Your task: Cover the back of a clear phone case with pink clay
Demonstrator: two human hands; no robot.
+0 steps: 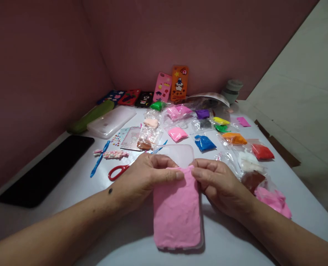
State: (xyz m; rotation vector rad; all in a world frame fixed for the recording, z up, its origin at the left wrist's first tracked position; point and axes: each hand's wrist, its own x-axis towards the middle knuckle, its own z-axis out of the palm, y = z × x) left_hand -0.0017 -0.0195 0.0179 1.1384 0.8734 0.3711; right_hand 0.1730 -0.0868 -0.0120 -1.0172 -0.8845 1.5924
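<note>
at the far left edge of the white table (69, 192) lies a flat black slab (46, 170), and beyond it a green pouch (92, 115) rests beside a clear plastic box (111, 121). nearer the middle, a blue sculpting tool (99, 159) and red-handled scissors (118, 171) lie just left of the left hand (146, 175).

that hand's fingers are curled, thumb on top, pinching the upper left edge of a pink clay sheet (176, 210). the sheet is spread over a clear phone case (177, 153), covering the lower part and leaving the top end bare; the case lies flat on the table between both hands, straight in front of the person.

the right hand (221, 183) mirrors it, thumb and fingers closed on the sheet's upper right edge.

behind the hands, small clear bags of coloured clay are scattered: brown (144, 144), pink (177, 133), blue (204, 143), purple (202, 113), yellow (221, 120), orange (234, 138) and red (262, 152). against the back wall stand decorated cases, one pink (162, 87) and one orange (179, 83). a loose pink clay lump (273, 201) sits just right of the right wrist, and a grey-green jar (231, 91) stands in the far right corner.
</note>
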